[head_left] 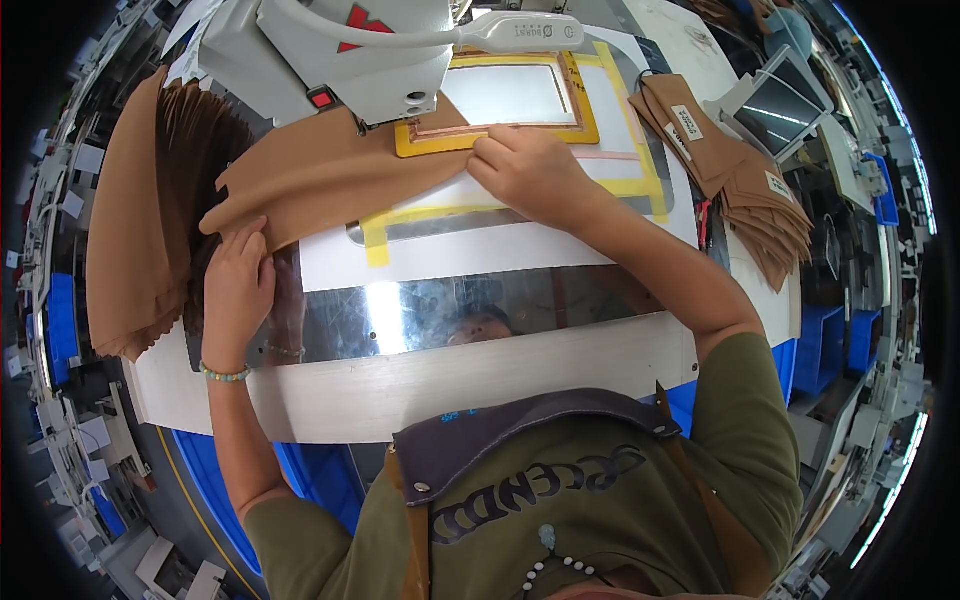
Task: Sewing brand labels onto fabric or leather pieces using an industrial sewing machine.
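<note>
A brown fabric piece [330, 175] stretches across the worktable, its right part running under the yellow rectangular frame [590, 118] below the machine head. My right hand [532, 172] is closed at the fabric's right tip, fingers pinched together beside the frame's near edge. At the fabric's left end, my left hand [240, 285] has its fingertips on the lower edge and seems to grip it. Beneath lies a white sheet [345, 255] with yellow tape [376, 240] along its borders. The fabric's far edge is hidden under the machine.
A grey-white machine head [330, 60] with a red switch overhangs the table. Brown fabric pieces [135, 220] hang in a thick stack at left. More brown pieces [765, 205] with white labels lie at right, near a small screen [775, 105]. A shiny metal plate [480, 310] lies nearer me.
</note>
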{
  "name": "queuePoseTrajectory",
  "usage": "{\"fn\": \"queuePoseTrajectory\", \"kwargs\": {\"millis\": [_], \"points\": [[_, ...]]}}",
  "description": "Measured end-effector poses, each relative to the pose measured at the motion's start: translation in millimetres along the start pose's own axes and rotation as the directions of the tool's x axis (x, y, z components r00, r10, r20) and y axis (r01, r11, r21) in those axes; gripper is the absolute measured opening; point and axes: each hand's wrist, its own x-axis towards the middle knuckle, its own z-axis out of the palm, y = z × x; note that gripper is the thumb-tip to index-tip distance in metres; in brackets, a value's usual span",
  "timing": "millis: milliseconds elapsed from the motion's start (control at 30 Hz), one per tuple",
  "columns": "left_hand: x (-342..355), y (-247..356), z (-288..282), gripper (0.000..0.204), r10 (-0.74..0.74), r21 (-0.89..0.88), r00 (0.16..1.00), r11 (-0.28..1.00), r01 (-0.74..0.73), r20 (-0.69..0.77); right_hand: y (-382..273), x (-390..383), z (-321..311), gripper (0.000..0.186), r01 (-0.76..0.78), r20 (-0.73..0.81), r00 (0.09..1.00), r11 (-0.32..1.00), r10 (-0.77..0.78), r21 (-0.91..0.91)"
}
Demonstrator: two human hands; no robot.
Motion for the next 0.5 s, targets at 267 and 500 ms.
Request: {"fn": "queuePoseTrajectory", "kwargs": {"millis": [267, 500], "points": [[52.8, -3.7, -1.7, 0.036, -0.013, -0.56, 1.0, 0.828, 0.026, 0.027, -5.8, 1.8, -7.4, 0.012, 0.038, -0.085, 0.996, 0.997, -0.032, 0.073], [124.1, -30.8, 96.4, 0.055, 0.13, -0.157, 0.977, 0.975, -0.157, -0.17, 1.7, -1.7, -14.9, 0.013, 0.026, -0.043, 0.999, 1.0, -0.026, 0.001]]}}
